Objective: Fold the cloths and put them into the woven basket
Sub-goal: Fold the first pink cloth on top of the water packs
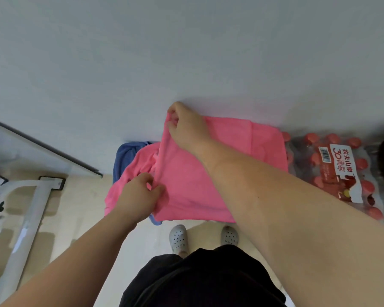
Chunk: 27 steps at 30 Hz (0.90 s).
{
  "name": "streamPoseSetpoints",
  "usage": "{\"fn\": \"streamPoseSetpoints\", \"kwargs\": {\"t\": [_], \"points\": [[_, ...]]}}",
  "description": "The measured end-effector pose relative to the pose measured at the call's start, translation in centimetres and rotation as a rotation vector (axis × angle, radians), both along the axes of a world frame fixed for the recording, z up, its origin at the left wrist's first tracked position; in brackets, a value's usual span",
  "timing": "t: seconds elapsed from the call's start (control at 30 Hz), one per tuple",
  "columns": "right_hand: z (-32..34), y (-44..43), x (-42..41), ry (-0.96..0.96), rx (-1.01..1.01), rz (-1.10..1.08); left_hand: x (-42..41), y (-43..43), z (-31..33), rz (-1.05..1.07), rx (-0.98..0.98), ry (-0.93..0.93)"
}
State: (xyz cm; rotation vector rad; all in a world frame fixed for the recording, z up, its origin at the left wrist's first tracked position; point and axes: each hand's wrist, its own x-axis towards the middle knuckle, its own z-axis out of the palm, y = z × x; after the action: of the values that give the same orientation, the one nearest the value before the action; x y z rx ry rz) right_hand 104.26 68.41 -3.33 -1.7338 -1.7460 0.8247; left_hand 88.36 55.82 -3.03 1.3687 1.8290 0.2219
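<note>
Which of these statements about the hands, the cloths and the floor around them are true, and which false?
1. Both hands hold the same cloth. True: the left hand and the right hand each pinch the pink cloth with curled fingers.
2. The pink cloth lies underneath another cloth. False: the blue cloth shows from beneath the pink one, at its left side.
3. A pack of red-capped bottles sits to the right of the pink cloth. True.
4. The person stands barefoot. False: the feet are in grey clogs with holes.
</note>
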Motion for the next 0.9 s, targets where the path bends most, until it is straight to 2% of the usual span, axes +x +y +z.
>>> {"fn": "streamPoseSetpoints", "kwargs": {"t": [0.07, 0.17, 0.3, 0.4, 0.47, 0.57, 0.7, 0.9], "points": [[0.0, -1.0, 0.4, 0.004, -0.021, 0.069, -0.6, 0.3, 0.2, -0.032, 0.01, 0.063], [0.4, -2.5, 2.6, -0.033, 0.063, 0.067, -0.8, 0.9, 0.5, -0.105, 0.15, 0.18], [0.0, -4.4, 8.1, -0.186, 0.111, -0.095, 2.4, 2.0, 1.4, -0.252, 0.306, 0.101], [-0.1, -5.9, 12.8, -0.268, 0.031, -0.227, 6.2, 2.2, 1.4, -0.399, 0.381, 0.047], [0.1, -6.6, 15.6, -0.331, -0.029, -0.241, 8.8, 1.8, 1.2, -0.47, 0.385, 0.026], [0.3, -7.1, 18.4, -0.303, -0.094, -0.166, 12.4, 0.5, 0.9, -0.514, 0.365, 0.046], [0.3, -7.2, 20.5, -0.237, -0.061, 0.021, 16.8, -1.4, 0.5, -0.497, 0.327, 0.14], [-0.6, -7.0, 21.8, -0.32, -0.014, 0.253, 20.3, -3.3, 0.3, -0.381, 0.269, 0.372]]}}
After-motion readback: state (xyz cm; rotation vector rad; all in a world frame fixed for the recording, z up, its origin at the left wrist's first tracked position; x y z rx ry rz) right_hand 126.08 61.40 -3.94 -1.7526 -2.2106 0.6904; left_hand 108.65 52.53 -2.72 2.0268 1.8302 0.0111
